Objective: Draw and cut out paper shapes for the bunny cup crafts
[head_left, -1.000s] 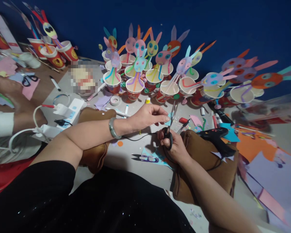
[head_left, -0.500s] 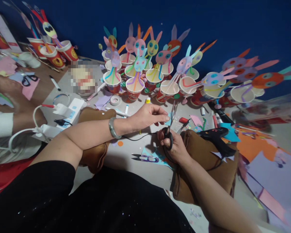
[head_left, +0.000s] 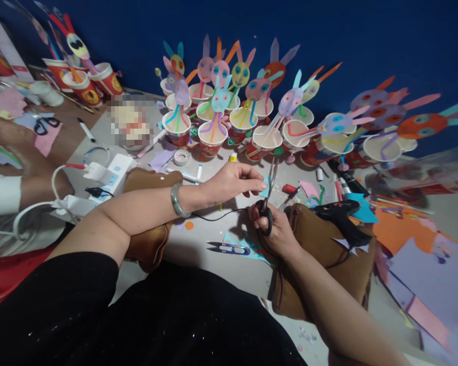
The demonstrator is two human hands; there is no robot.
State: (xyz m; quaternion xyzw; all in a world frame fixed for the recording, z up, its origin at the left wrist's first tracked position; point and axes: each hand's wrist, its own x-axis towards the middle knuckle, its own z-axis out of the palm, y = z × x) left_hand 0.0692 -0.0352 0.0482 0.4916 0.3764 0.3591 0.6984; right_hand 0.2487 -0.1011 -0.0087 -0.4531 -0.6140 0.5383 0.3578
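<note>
My right hand (head_left: pixel 277 229) is wrapped round the black handles of a pair of scissors (head_left: pixel 270 190), whose blades point away from me and are slightly parted. Just left of the blades, my left hand (head_left: pixel 234 180) is closed in a pinch, a bangle on its wrist. A small light-blue piece of paper (head_left: pixel 266 189) shows at its fingertips, beside the blades. Below my hands, purple thread snips (head_left: pixel 229 248) lie on the table by a blue paper scrap (head_left: pixel 257 251). A black glue gun (head_left: pixel 339 216) rests on a brown cushion (head_left: pixel 309 264) to the right.
Several paper cups (head_left: pixel 212 134) with rabbit-eared paper figures line the blue wall. A power strip (head_left: pixel 116 173) with plugs stands on the left, near another person's arm (head_left: pixel 34 162). Orange paper (head_left: pixel 391 229) and purple paper (head_left: pixel 435 277) cover the right side.
The scissor blades have shifted very slightly. Both hands stay in nearly the same place.
</note>
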